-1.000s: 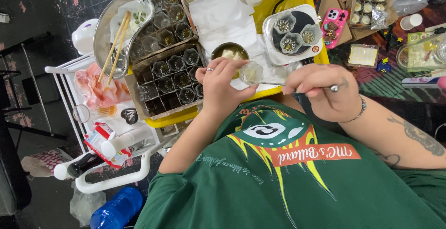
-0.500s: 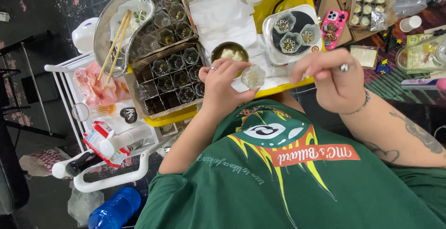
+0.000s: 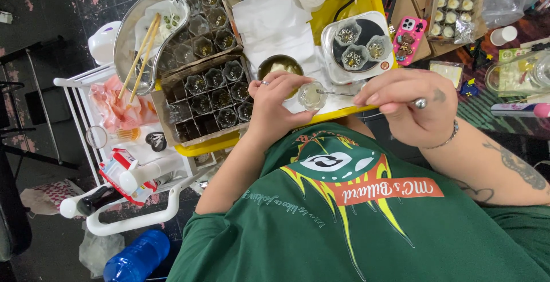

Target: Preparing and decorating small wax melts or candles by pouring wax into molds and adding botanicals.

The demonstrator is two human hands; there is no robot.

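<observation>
My left hand (image 3: 274, 105) holds a small clear flower-shaped cup (image 3: 311, 95) above the yellow tray's (image 3: 344, 2) front edge. My right hand (image 3: 408, 106) pinches a thin metal spoon (image 3: 337, 93) whose tip reaches into that cup. Just behind the left hand sits a small metal bowl (image 3: 279, 64) of pale cream. A cardboard box (image 3: 211, 95) of several filled clear cups lies to the left of the hand.
A metal kidney dish (image 3: 144, 33) with chopsticks sits at the far left, on a white cart (image 3: 80, 79). A white scale (image 3: 358, 44) bears three cups, beside a pink phone (image 3: 408, 37). A carton of filled cups (image 3: 455, 4) lies far right; a blue bottle (image 3: 136, 256) is on the floor.
My right hand lifted up and away half a second ago, then came back down; the spoon tip now sits in the cup. The left hand stayed put with the cup.
</observation>
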